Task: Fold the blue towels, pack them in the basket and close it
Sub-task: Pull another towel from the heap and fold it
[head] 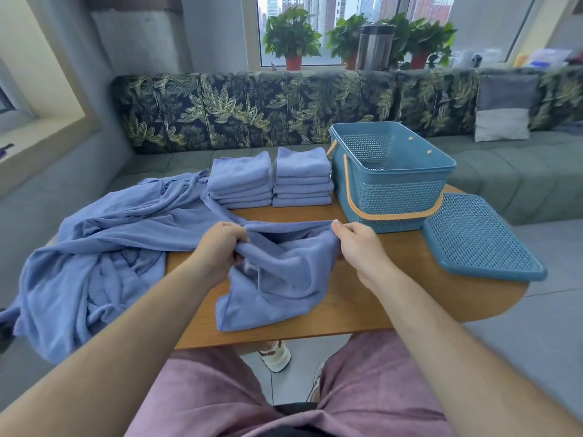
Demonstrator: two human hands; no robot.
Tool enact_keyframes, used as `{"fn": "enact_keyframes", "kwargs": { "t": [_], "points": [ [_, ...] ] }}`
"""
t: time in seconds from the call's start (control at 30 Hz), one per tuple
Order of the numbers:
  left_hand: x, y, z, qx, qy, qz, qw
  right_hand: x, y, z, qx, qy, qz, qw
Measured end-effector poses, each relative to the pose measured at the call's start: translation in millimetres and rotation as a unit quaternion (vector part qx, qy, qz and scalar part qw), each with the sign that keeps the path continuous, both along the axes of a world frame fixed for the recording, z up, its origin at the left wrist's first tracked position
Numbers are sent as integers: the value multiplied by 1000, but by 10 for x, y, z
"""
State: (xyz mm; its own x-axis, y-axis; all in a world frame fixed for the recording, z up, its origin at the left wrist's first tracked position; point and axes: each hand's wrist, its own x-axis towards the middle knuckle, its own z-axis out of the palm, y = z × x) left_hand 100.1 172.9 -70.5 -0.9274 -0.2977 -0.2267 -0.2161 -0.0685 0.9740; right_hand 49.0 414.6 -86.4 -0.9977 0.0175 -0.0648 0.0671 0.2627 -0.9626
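Note:
A loose blue towel (pixel 277 288) hangs in front of me over the wooden table (pixel 362 304). My left hand (pixel 217 247) grips its upper left edge and my right hand (pixel 356 244) pinches its upper right corner, the top edge stretched between them. Two stacks of folded blue towels (pixel 271 178) stand side by side at the table's far side. A heap of unfolded blue towels (pixel 104 247) spills over the left end. The open blue basket (pixel 391 175) with an orange handle stands at the far right, and its perforated lid (pixel 479 238) lies flat beside it.
A leaf-patterned bench sofa (pixel 252 108) runs behind the table, with a grey cushion (pixel 504 108) at the right. Potted plants (pixel 293 39) and a steel canister (pixel 375 47) stand on the window sill. My legs in pink shorts are under the table's near edge.

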Motion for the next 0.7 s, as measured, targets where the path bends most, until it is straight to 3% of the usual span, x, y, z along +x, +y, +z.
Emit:
{"fn": "enact_keyframes", "kwargs": {
  "t": [0.13,0.37,0.53,0.7],
  "points": [
    [-12,-163,318,61,42,-6,997,-149,-77,361,-39,24,-11,999],
    [-112,-497,599,38,81,87,992,-338,-123,830,-136,10,-55,989],
    [-133,-639,634,100,123,118,980,-383,-77,996,-118,-11,-48,992],
    [-194,-746,900,92,153,123,976,-510,-49,1245,-130,18,-18,991]
  ]
}}
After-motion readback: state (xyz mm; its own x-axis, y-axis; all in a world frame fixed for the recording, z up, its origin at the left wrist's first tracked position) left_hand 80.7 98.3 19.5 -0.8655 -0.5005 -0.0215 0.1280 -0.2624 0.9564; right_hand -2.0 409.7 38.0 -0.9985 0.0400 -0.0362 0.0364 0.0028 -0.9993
